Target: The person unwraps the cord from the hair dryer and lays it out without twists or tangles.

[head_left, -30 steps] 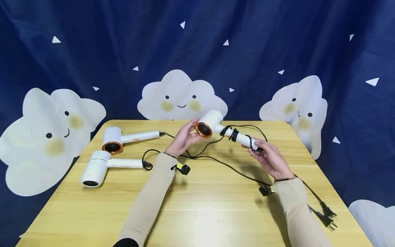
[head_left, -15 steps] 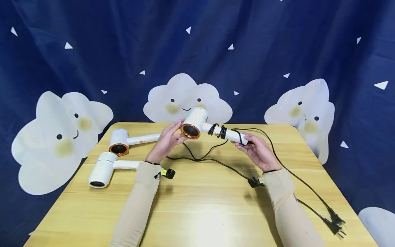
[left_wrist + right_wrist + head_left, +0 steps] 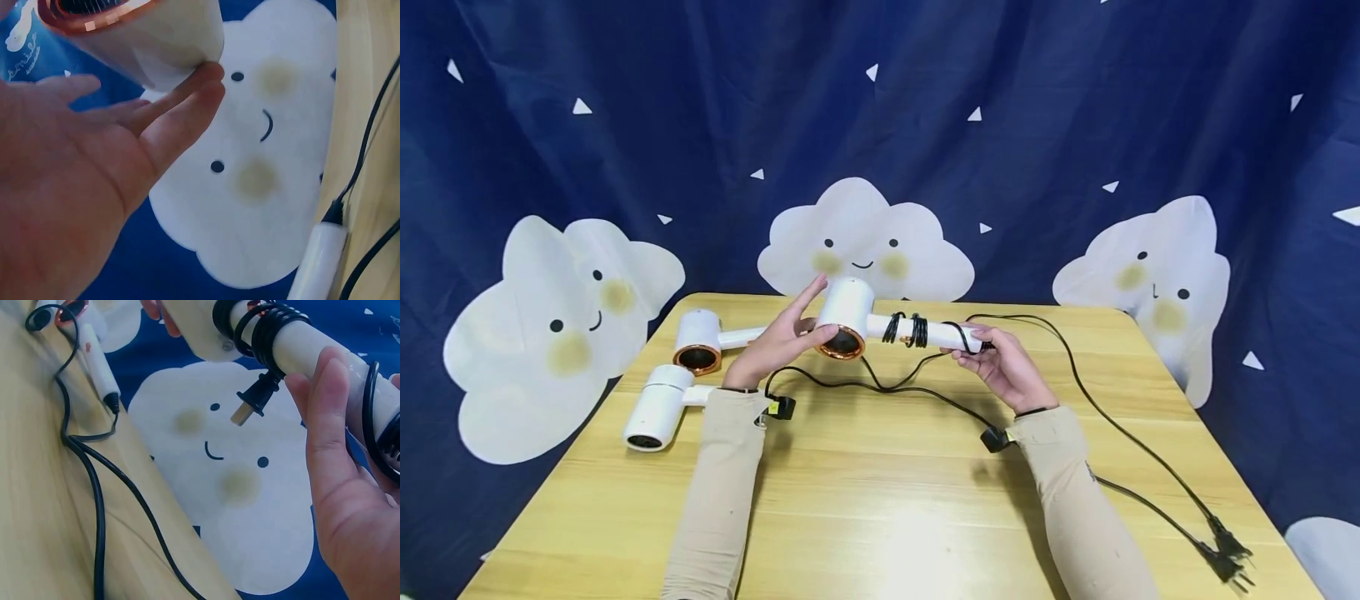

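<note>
A white hair dryer [image 3: 846, 310] with a copper-coloured nozzle ring is held above the table, its barrel to the left and handle to the right. Its black cord [image 3: 918, 331] is wound round the handle, and a plug [image 3: 255, 399] hangs from the coils in the right wrist view. My right hand [image 3: 1004, 367] grips the handle's end between thumb and fingers. At the barrel, my left hand [image 3: 775, 346] has its fingers spread and mostly straight; in the left wrist view its fingertips [image 3: 211, 78] rest against the barrel [image 3: 169, 37].
Two more white hair dryers lie at the table's left: one with a copper ring [image 3: 698, 329] at the back, a plain one [image 3: 658, 404] in front. Their black cords [image 3: 880, 387] run across the wooden table [image 3: 865, 483] to two plugs [image 3: 1228, 554] at the right edge. A blue curtain [image 3: 1000, 50] hangs behind.
Both hands have carried the hair dryer left and turned it nearer level. My left hand's fingers have spread apart at the barrel, while my right hand keeps its grip on the handle.
</note>
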`<state>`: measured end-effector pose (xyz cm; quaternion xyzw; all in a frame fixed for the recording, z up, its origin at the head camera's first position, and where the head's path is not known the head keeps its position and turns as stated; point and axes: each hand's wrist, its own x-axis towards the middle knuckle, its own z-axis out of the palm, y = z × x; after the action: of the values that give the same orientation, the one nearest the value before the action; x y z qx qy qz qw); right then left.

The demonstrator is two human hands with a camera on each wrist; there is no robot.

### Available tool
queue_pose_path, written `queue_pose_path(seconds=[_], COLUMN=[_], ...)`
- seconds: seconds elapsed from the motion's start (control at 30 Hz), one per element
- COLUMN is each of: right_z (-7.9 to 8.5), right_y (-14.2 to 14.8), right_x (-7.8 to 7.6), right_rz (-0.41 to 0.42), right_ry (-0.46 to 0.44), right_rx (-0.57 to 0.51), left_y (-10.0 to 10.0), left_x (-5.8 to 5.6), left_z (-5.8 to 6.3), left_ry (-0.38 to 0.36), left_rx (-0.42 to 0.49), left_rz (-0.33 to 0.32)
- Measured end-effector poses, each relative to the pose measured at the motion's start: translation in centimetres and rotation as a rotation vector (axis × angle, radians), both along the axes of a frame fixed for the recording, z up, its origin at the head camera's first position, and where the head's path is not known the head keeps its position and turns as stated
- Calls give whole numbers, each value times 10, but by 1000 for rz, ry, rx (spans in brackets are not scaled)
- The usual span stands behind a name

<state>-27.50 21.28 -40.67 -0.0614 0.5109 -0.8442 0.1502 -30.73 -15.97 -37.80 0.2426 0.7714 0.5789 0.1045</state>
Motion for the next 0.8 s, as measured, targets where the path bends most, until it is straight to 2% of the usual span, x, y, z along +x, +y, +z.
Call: queue_pose_path(seconds=[0.17, 0.23, 0.33, 0.6, 0.8], right_z=[-4, -7, -10, -15, -18], right_y=[-3, -4, -5, -7, -9], right_x=[-1, -1, -1, -2, -5], right_rz=[56, 65, 75, 88, 97], right_ry=[42, 44, 42, 35, 37], right_rx=[7, 12, 24, 20, 21], left_y=[0, 0, 1, 0, 0], left_x=[-2, -2, -1, 1, 0], left_z=[2, 2, 1, 2, 2], left_ry=[112, 173, 219, 323, 341], left_rx=[-172, -246, -320, -381, -411], left_rz=[-21, -5, 18, 8, -5])
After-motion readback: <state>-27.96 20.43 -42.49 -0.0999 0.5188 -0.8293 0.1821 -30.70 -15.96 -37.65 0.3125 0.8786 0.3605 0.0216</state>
